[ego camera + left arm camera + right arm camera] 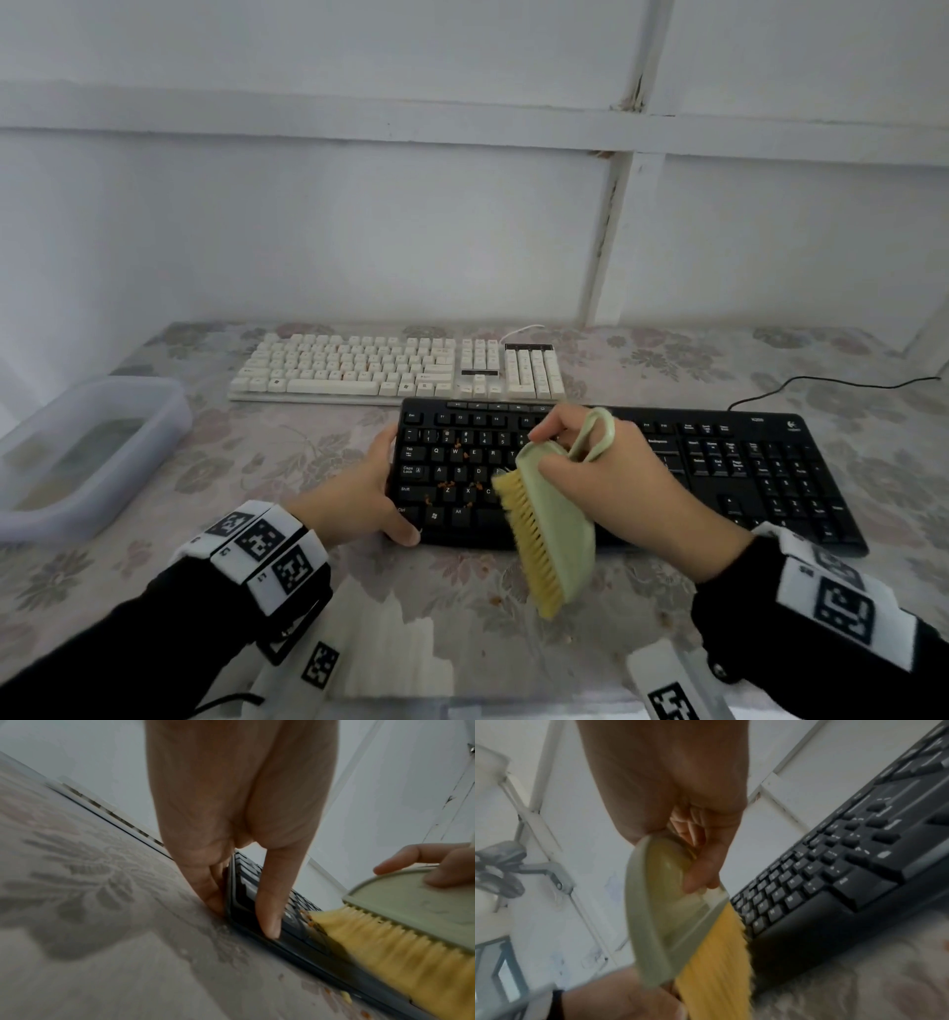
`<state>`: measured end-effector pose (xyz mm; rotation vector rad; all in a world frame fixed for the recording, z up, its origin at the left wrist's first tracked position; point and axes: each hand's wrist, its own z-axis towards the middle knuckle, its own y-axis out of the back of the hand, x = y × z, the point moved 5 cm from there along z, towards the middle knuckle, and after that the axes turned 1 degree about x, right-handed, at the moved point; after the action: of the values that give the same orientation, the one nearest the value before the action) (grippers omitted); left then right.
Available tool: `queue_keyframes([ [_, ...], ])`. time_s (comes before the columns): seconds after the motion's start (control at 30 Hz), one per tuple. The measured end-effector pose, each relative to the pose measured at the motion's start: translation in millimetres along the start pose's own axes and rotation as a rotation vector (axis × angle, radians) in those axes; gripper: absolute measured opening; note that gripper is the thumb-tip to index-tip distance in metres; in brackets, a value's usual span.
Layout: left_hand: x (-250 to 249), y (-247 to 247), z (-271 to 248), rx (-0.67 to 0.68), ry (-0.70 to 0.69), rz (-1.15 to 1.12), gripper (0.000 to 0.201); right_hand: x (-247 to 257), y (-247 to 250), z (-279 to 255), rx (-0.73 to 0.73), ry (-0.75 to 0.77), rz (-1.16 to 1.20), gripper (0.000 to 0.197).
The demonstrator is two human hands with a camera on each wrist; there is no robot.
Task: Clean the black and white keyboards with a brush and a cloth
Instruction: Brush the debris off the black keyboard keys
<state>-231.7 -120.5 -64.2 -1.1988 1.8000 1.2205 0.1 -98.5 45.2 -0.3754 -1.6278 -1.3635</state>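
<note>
The black keyboard (744,462) lies in front of me, with orange crumbs (452,483) scattered on its left keys. My left hand (393,488) holds its left end, thumb on the front corner (267,902) and fingers against the side edge. My right hand (580,457) grips a pale green brush (554,514) by its loop handle. The yellow bristles (385,939) are tilted over the keyboard's front left part (770,912). The white keyboard (359,370) lies behind the black one, untouched. A white ribbed cloth (400,652) lies at the table's near edge.
A translucent plastic tub (92,447) stands at the left on the floral tablecloth (873,360). A black cable (821,383) runs off to the right behind the black keyboard. A few crumbs (495,598) lie on the tablecloth in front of it. A white wall closes the back.
</note>
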Motion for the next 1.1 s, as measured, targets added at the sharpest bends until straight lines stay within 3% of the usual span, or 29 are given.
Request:
queue_keyframes([
  [0.2, -2, -1, -1, 0.001, 0.003, -0.013, 0.134, 15, 37, 20, -0.207, 0.005, 0.139, 0.010],
  [0.33, 1, 0, 1, 0.001, -0.001, -0.010, 0.140, 20, 42, 36, -0.252, 0.031, 0.177, 0.014],
  [0.63, 2, 1, 2, -0.005, -0.001, 0.029, 0.135, 27, 7, 55, -0.228, 0.115, 0.019, 0.021],
  [0.9, 0, 0, 2, 0.002, -0.004, 0.033, 0.134, 15, -20, 26, -0.079, 0.115, -0.002, 0.009],
  [1.0, 2, 1, 2, 0.002, -0.009, 0.019, 0.136, 16, -20, 13, -0.010, 0.075, -0.053, 0.009],
  [1.1, 2, 1, 2, 0.005, -0.009, 0.023, 0.137, 23, -5, 18, -0.039, 0.044, -0.069, 0.011],
])
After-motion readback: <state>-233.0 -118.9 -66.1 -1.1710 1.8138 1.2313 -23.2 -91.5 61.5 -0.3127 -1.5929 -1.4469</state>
